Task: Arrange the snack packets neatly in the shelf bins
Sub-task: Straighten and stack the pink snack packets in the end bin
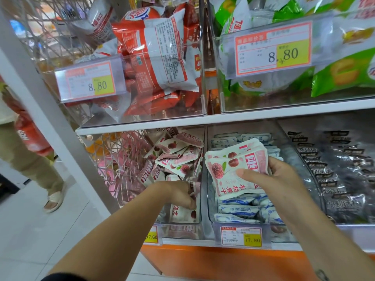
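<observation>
Both forearms bare, edge of a dark sleeve [60, 278] by the left elbow, small dark mark [322, 275], possibly a tattoo, low on the right forearm, short unpainted thumbnail [240, 172] on the right hand [281, 176]

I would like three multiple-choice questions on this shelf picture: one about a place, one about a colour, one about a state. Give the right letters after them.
1. Where is the left hand?
A. among the loose pink packets
B. on the upper shelf
C. on the floor

2. The sachets lying below the right hand are:
A. green
B. blue and white
C. black

3. The right hand is:
A. empty
B. gripping a stack of pink packets
C. pointing at a tag

Answers:
1 A: its fingers curl down among them.
2 B: the wrappers show blue print on white.
3 B: the thumb lies across the stack.
</observation>
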The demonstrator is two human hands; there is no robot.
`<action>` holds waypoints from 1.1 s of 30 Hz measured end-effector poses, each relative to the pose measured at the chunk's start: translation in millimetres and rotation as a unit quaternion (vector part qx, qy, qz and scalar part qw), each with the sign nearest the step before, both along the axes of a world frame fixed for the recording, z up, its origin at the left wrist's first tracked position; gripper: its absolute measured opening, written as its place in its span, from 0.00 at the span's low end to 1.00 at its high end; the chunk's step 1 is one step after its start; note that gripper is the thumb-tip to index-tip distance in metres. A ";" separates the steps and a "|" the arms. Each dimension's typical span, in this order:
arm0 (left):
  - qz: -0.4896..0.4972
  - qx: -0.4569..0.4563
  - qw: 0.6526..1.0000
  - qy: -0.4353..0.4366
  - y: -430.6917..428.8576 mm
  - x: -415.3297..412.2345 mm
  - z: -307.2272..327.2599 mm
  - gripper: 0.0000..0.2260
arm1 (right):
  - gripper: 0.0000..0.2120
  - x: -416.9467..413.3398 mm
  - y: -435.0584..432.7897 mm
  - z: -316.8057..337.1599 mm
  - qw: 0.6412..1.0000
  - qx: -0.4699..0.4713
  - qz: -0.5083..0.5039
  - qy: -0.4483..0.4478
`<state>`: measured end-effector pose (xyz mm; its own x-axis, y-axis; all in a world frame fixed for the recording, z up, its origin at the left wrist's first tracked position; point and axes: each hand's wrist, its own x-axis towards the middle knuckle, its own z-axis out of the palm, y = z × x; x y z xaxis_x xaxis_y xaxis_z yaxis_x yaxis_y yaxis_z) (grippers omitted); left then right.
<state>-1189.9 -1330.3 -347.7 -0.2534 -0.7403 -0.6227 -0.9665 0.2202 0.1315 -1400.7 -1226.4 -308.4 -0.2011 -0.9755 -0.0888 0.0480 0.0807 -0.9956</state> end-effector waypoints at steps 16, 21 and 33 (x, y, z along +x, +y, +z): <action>0.038 -0.140 0.989 -0.003 -2.3 -0.2 -5.8 0.19 | 0.08 1.0 2.9 1.9 1.000 -0.010 0.006 -0.006; 0.027 -0.189 0.980 -0.063 2.4 -12.0 -5.6 0.15 | 0.09 0.7 1.1 1.8 1.000 -0.010 0.008 -0.009; -0.035 -0.102 0.988 0.114 17.9 16.2 54.9 0.10 | 0.08 4.2 4.6 1.3 0.999 -0.024 -0.020 -0.007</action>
<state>-1173.7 -1312.4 -292.8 -0.4254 -0.8199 -0.3831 -0.8982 0.3307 0.2896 -1396.4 -1221.8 -307.1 -0.2400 -0.9697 -0.0455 0.0637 0.0310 -0.9975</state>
